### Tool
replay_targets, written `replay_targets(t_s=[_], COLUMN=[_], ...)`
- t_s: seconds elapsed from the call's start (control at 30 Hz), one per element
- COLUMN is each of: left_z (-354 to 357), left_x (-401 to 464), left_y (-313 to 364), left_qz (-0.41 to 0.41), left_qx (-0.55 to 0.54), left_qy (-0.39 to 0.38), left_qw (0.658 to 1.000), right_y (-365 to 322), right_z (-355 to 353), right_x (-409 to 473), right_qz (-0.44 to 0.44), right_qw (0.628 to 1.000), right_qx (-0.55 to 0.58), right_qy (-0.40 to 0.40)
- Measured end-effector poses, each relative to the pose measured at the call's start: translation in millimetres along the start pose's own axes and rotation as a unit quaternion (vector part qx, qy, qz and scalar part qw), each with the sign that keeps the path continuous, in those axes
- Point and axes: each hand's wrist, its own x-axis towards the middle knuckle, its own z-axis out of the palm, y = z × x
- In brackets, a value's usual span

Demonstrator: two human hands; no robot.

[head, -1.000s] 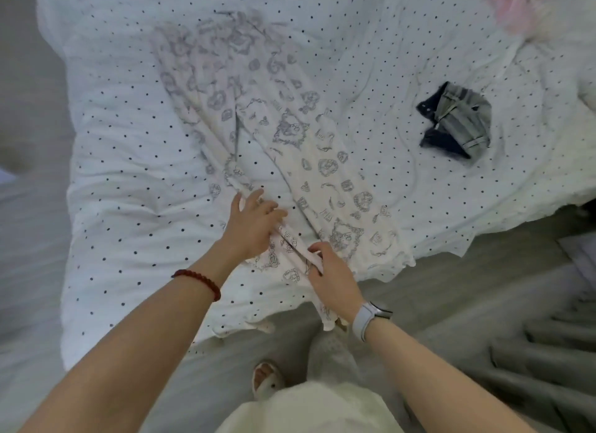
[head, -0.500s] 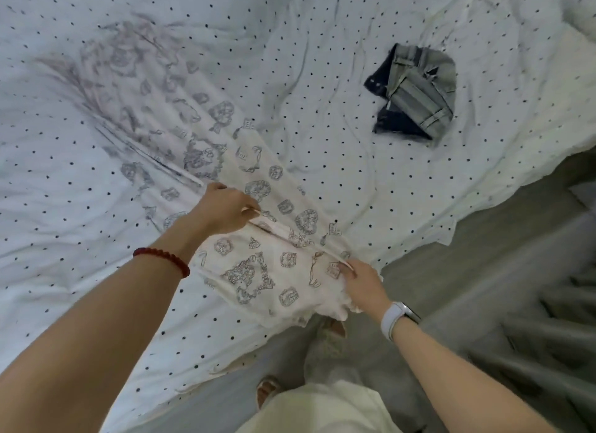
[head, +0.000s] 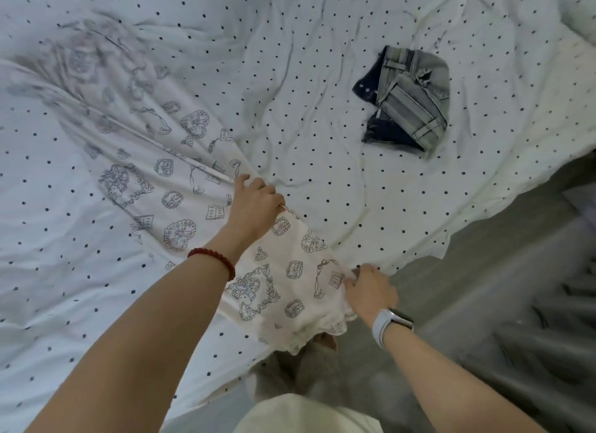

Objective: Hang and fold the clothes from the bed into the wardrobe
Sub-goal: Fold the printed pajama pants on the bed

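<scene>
Dotted bed [head: 322, 78] carries printed trousers [head: 180, 181] laid slantwise, denim shorts [head: 416, 97] well apart. Left hand [head: 254, 203] and right hand [head: 371, 290] each pinch the near end (waistband, probably). Folding looks underway; next, carry that end toward the far end.

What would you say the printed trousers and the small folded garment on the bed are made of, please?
Printed trousers: thin, matte woven cloth, probably cotton; it creases softly and drapes over the bed edge. Folded garment: faded grey-blue denim, judging by thick stitched seams, belt loops and a frayed dark hem.
</scene>
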Motion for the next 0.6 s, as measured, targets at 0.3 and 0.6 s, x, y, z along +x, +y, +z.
replay_targets(t_s=[0.3, 0.6], left_z=[-28.0, -61.1], left_x=[5.9, 10.1], left_y=[-77.1, -236.5], left_qz=[-0.013, -0.018], left_qx=[0.043, -0.02], left_qy=[-0.067, -0.032], left_qw=[0.997, 0.999], right_y=[-98.9, -271.6], right_z=[-20.3, -43.5], right_x=[7.0, 44.4], right_qz=[-0.151, -0.272], right_qw=[0.988, 0.962], right_qx=[-0.031, 0.033], right_qy=[0.029, -0.014])
